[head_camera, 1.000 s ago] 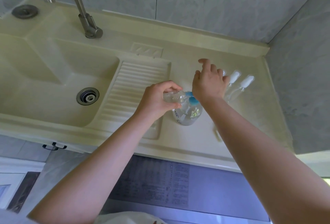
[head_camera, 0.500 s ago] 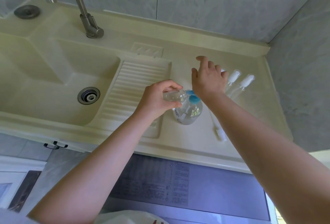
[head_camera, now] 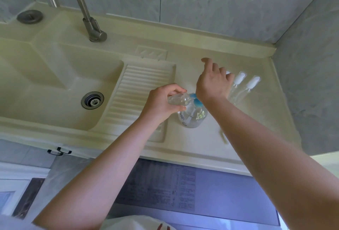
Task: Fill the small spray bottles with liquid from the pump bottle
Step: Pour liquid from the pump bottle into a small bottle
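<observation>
A clear pump bottle [head_camera: 192, 118] with a blue pump head [head_camera: 196, 100] stands on the counter right of the washboard. My left hand [head_camera: 161, 104] grips a small clear spray bottle [head_camera: 178, 100], tilted on its side with its mouth against the blue spout. The heel of my right hand [head_camera: 212, 83] presses down on the pump head, fingers spread and lifted. Two small spray bottles with white caps [head_camera: 238, 81] [head_camera: 252, 84] stand just right of that hand. A loose white sprayer top [head_camera: 223, 136] lies on the counter, partly hidden by my right forearm.
The cream sink basin [head_camera: 55, 86] with its drain [head_camera: 92, 100] lies to the left, the ribbed washboard [head_camera: 139, 90] beside it. A metal tap [head_camera: 91, 28] rises at the back. Grey tiled walls [head_camera: 308, 83] close in the back and right. The counter's front edge [head_camera: 183, 158] runs below the bottles.
My right hand has stayed on the pump head, shifting only slightly, its fingers lifting a little. My left hand keeps the small bottle at the spout. The camera view has drifted slightly.
</observation>
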Action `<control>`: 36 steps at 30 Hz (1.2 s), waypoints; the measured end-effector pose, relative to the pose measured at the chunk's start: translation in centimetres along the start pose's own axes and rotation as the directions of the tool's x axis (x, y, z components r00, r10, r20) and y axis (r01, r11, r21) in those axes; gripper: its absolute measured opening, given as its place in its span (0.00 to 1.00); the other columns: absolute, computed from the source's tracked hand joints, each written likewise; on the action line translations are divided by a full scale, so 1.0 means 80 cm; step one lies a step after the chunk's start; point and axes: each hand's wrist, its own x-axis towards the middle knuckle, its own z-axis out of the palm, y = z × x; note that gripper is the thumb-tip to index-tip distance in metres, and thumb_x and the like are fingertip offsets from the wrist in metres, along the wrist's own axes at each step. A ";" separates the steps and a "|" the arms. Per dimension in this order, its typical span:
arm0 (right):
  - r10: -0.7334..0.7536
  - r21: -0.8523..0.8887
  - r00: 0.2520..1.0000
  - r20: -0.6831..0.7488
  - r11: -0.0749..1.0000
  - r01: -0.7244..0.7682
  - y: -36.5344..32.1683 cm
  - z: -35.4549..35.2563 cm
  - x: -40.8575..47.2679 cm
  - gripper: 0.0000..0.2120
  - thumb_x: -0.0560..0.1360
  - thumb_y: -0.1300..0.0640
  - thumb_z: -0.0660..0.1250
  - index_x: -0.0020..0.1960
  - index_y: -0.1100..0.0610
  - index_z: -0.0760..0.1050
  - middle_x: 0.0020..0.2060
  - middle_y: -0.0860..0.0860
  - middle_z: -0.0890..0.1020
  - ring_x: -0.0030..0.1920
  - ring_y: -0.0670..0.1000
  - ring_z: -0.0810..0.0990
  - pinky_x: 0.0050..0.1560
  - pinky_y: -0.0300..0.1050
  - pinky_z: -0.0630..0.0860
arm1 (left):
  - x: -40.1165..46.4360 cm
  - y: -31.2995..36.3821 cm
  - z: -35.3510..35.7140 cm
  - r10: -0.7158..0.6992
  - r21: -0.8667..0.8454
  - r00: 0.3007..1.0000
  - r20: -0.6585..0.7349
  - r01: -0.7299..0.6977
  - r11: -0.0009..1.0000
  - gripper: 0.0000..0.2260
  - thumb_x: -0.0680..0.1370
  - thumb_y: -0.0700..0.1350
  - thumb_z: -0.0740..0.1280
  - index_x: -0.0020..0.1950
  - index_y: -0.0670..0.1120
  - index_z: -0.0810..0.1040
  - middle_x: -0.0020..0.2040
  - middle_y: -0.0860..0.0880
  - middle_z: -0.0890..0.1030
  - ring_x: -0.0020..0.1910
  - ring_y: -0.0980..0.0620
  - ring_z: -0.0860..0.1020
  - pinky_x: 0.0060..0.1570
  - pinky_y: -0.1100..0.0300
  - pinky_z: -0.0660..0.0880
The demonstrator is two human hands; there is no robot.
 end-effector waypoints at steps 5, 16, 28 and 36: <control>0.023 0.060 1.000 0.001 0.998 -0.023 -0.001 -0.001 0.006 0.23 0.80 0.58 0.55 0.74 0.50 0.61 0.63 0.52 0.76 0.61 0.58 0.72 0.58 0.53 0.61 | -0.003 0.001 -0.001 -0.007 -0.021 1.000 -0.001 0.007 1.000 0.20 0.64 0.39 0.81 0.53 0.51 0.83 0.51 0.59 0.84 0.51 0.66 0.78 0.50 0.80 0.67; -0.026 0.031 0.999 0.031 0.999 0.025 0.003 -0.003 0.008 0.21 0.81 0.55 0.54 0.74 0.51 0.61 0.64 0.53 0.76 0.62 0.59 0.71 0.58 0.54 0.62 | -0.004 0.002 0.001 -0.003 -0.044 1.000 0.001 0.003 0.999 0.20 0.64 0.38 0.80 0.54 0.50 0.83 0.50 0.61 0.83 0.48 0.72 0.76 0.50 0.81 0.66; 0.003 0.063 1.000 0.010 0.998 -0.004 0.002 -0.002 0.011 0.20 0.81 0.55 0.54 0.73 0.50 0.63 0.65 0.53 0.75 0.63 0.59 0.71 0.59 0.54 0.62 | -0.002 -0.001 0.003 -0.009 -0.048 1.000 -0.005 0.009 0.999 0.20 0.65 0.38 0.80 0.54 0.50 0.83 0.50 0.61 0.83 0.49 0.72 0.76 0.48 0.81 0.65; -0.031 0.022 1.000 0.006 0.999 0.031 0.003 0.004 0.002 0.21 0.79 0.58 0.56 0.72 0.50 0.65 0.62 0.52 0.77 0.61 0.59 0.72 0.57 0.53 0.61 | -0.002 -0.005 0.004 -0.016 -0.031 1.000 -0.003 0.016 0.999 0.20 0.64 0.39 0.81 0.53 0.51 0.83 0.51 0.61 0.83 0.52 0.67 0.78 0.48 0.81 0.66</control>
